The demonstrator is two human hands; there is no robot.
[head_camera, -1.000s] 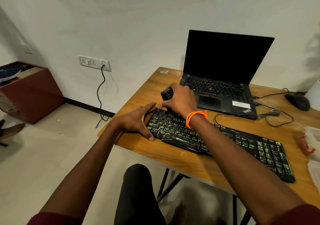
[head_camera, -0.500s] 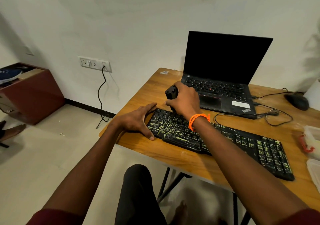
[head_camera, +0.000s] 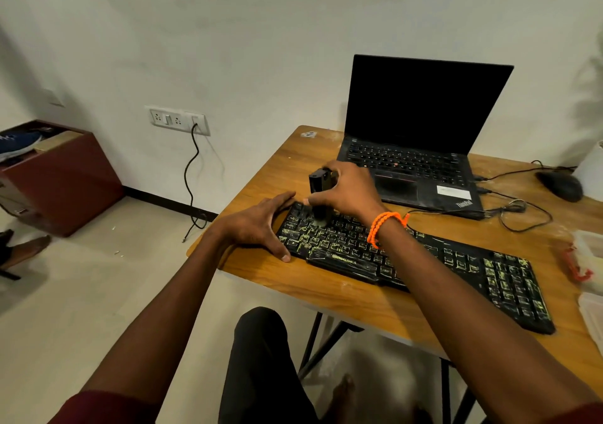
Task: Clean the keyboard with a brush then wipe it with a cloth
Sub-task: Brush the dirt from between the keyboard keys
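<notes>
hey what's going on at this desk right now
A person is brushing a grimy black keyboard on a wooden desk. The right hand grips a black brush upright on the keys at the keyboard's left end, while the left hand rests open at that end. No cloth is in use.

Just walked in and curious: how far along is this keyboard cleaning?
Early on. Nothing looks finished: the keyboard keys show pale grime from end to end. In hand: the right hand grips a black brush upright on the keys at the left end, while the left hand rests at that end. Left: brushing the other keys, then the cloth wipe; I can't pick out a cloth for certain.
</notes>
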